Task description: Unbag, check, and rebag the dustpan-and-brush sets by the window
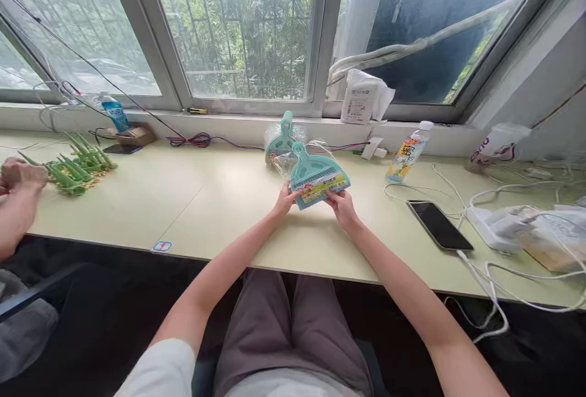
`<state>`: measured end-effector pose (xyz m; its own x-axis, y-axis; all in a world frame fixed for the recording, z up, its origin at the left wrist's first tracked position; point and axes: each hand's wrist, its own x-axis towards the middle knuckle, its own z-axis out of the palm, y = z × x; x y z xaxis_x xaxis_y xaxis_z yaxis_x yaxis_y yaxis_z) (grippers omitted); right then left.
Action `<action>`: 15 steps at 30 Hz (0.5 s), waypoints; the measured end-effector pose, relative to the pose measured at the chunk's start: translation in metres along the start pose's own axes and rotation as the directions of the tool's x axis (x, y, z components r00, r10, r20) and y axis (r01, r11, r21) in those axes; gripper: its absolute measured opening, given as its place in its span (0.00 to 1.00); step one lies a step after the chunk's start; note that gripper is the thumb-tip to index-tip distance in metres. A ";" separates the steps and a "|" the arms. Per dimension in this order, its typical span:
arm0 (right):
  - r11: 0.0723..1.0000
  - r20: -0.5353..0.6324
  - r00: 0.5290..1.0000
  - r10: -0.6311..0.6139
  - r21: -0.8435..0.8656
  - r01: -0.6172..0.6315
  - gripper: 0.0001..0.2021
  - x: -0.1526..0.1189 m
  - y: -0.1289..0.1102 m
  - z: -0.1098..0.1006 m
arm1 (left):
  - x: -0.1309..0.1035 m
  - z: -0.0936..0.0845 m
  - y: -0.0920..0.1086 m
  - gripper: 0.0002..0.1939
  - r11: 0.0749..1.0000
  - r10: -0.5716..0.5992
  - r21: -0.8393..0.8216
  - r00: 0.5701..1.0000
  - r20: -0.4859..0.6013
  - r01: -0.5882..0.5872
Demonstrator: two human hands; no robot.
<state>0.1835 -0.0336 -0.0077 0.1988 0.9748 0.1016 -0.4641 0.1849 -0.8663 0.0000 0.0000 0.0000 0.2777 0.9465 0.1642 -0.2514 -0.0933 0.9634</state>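
Between both hands I hold a small turquoise dustpan and brush set, tilted toward me above the table. A yellow printed label runs across its lower front, and clear wrap shows at its upper left. My left hand grips the lower left edge, thumb on the front. At the lower right edge my right hand is closed on the same set, its thumb on the label. Just behind stands a second turquoise dustpan set in clear plastic, partly hidden by the first.
At right are a drink bottle, a phone, a power strip with tangled white cables, and a plastic cup. On the left, another person's hand is beside green pointed pieces. A wrapped packet rests on the sill.
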 end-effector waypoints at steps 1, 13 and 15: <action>1.000 0.008 1.000 0.010 0.001 -0.010 0.15 0.001 0.000 0.000 | 0.000 0.000 -0.001 0.33 1.000 0.009 0.001 1.000 -0.003 -0.009; 0.985 -0.139 0.975 0.174 0.043 -0.170 0.08 0.006 -0.010 -0.006 | 0.000 0.001 -0.010 0.29 0.969 0.206 0.120 0.974 0.100 -0.217; 0.981 -0.154 0.969 0.193 0.043 -0.189 0.08 0.006 -0.010 -0.007 | 0.000 0.000 -0.012 0.29 0.962 0.220 0.137 0.968 0.123 -0.236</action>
<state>0.1953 -0.0308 -0.0017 0.2361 0.9609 -0.1445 -0.5297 0.0026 -0.8482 0.0031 0.0012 -0.0112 0.3272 0.8578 0.3964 -0.1804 -0.3551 0.9173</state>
